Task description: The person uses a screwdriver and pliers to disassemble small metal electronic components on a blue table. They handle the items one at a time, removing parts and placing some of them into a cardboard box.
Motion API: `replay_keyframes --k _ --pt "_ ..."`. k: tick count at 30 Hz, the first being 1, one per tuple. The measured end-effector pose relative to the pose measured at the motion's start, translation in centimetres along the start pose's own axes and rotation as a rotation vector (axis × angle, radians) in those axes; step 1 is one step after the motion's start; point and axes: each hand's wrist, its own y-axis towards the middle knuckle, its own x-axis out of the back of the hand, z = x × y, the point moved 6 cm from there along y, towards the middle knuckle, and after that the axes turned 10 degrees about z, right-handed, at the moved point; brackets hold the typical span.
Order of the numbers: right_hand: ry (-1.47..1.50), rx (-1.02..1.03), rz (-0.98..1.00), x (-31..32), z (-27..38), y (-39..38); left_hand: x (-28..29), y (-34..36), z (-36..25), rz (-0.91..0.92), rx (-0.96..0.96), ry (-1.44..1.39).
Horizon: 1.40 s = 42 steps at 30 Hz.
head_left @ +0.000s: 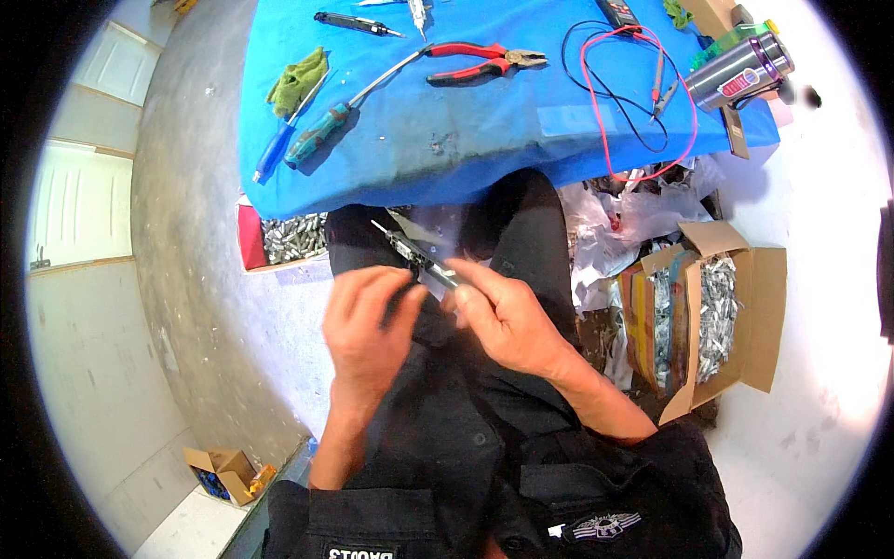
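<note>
My right hand (503, 321) grips a slender dark-and-silver tool (424, 261) with a thin pointed tip at its upper left end, held above my lap. My left hand (368, 321) is just below and left of it, fingers curled with their tips at the tool's side; what they hold, if anything, is hidden. Beyond my knees, the blue-covered bench (447, 168) bears red-handled pliers (475, 63), a long screwdriver (321, 130), a blue screwdriver (275, 149), a green cloth (296, 84) and a similar slim tool (358, 23).
At the bench's right lie a meter (619, 17) with red and black leads and a steel flask (736, 79). Below are a box of small metal parts (289, 242), plastic bags (596, 233) and an open carton of silvery pieces (717, 317). Another carton (219, 466) sits at lower left.
</note>
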Motion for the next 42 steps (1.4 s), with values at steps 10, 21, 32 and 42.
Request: replay_keyframes --k 10,21,32,42 --pt "-0.363 0.245 -0.109 -1.4 1.4 0.0 -1.8 0.2 -0.9 0.035 -0.17 0.067" --pt "-0.25 0.201 -0.115 -1.8 0.7 0.2 -2.0 0.4 -0.6 0.036 -0.155 0.042" --pt "-0.342 0.218 -0.137 -2.0 0.9 0.2 -1.9 0.6 -0.6 0.068 -0.076 -0.044" --pt "-0.358 0.175 -0.119 -2.1 0.9 0.4 -2.0 0.6 -0.5 0.04 -0.082 -0.068"
